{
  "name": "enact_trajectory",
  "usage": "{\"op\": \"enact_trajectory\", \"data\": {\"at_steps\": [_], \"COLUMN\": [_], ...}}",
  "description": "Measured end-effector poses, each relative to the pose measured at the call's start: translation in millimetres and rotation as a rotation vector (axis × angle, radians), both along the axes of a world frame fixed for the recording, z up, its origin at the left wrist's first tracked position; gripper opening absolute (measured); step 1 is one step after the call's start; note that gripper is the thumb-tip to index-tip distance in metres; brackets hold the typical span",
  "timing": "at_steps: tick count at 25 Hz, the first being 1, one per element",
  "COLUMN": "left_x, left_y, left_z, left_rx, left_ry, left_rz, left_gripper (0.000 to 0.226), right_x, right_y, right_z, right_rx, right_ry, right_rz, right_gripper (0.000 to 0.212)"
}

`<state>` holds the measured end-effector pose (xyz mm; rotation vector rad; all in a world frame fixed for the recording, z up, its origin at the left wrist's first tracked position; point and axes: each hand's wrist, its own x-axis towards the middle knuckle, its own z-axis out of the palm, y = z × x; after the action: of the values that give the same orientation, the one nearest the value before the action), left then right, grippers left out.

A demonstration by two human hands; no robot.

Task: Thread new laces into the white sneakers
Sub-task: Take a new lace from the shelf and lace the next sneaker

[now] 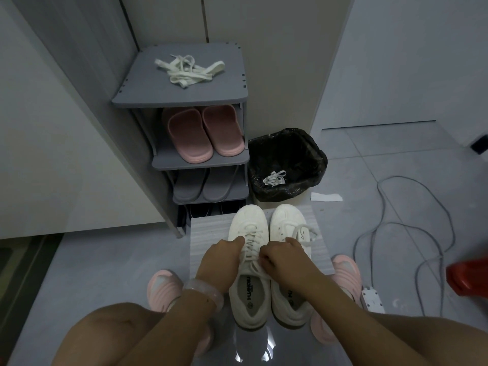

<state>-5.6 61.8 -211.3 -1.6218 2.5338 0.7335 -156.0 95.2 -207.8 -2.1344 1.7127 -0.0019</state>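
Two white sneakers stand side by side on a striped grey mat (208, 233), toes pointing away from me. The left sneaker (249, 289) is laced up its front; my left hand (221, 256) and my right hand (281, 256) both work at its upper eyelets, fingers curled on the lace (249, 241). The right sneaker (286, 223) has loose lace loops lying over its front. A tangle of cream laces (188, 71) lies on top of the grey shoe rack (179, 100).
The rack holds pink slippers (204, 133) and grey slippers (206, 184). A black-lined bin (287, 154) with a lace in it stands right of the rack. Grey cables (396, 228), a power strip (372, 299) and a red object (467, 277) lie at right. My pink shoes flank the mat.
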Motion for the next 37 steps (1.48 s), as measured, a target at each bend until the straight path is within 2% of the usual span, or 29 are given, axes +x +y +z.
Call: {"op": "enact_trajectory", "data": {"at_steps": [3, 6, 10, 12, 15, 17, 19, 22, 24, 26, 28, 31, 33, 34, 37], "left_x": [6, 11, 8, 6, 6, 7, 7, 4, 1, -3, -5, -2, -1, -1, -3], "left_y": [1, 2, 3, 3, 1, 0, 1, 5, 5, 3, 3, 2, 0, 0, 1], "left_z": [0, -2, 0, 0, -2, -2, 0, 1, 1, 1, 2, 0, -1, -2, -1], "left_rx": [0.026, 0.125, 0.198, 0.191, 0.217, 0.243, 0.244, 0.137, 0.021, -0.012, 0.003, 0.012, 0.034, 0.045, 0.05], "left_ry": [0.041, 0.147, 0.205, 0.215, 0.239, 0.239, 0.197, 0.105, 0.068, 0.07, 0.085, 0.121, 0.129, 0.122, 0.074], "left_rz": [-0.008, 0.114, 0.193, 0.226, 0.259, 0.241, 0.195, 0.104, 0.02, -0.044, -0.049, -0.023, 0.0, 0.004, -0.007], "left_gripper": [0.026, 0.015, 0.028, 0.029, 0.027, 0.027, 0.029, 0.04, 0.043, 0.045, 0.043, 0.039, 0.037, 0.035, 0.028], "right_x": [-2, -2, 1, -1, 0, 2, 0, 0, 3, 12, 15, 12, -1, -7, -21], "right_y": [0, -1, -2, -5, -6, -3, -5, -2, 3, 13, 15, 13, 2, -2, -6], "right_z": [-2, -1, 2, 5, 8, 10, 5, 12, 12, 13, 9, 10, 12, 18, 26], "right_rx": [-0.03, -0.036, -0.072, -0.07, -0.096, -0.132, -0.231, -0.239, -0.136, -0.061, -0.097, -0.067, -0.19, -0.247, -0.039], "right_ry": [-0.008, -0.023, 0.006, 0.046, 0.027, 0.034, 0.078, 0.063, 0.135, 0.19, 0.292, 0.173, 0.187, 0.244, 0.273], "right_rz": [-0.007, -0.019, -0.006, -0.03, -0.066, -0.084, -0.185, -0.236, -0.111, -0.029, -0.024, -0.053, -0.158, -0.2, -0.247], "right_gripper": [0.02, 0.02, 0.026, 0.037, 0.042, 0.04, 0.022, 0.026, 0.026, 0.033, 0.029, 0.018, 0.012, 0.013, 0.037]}}
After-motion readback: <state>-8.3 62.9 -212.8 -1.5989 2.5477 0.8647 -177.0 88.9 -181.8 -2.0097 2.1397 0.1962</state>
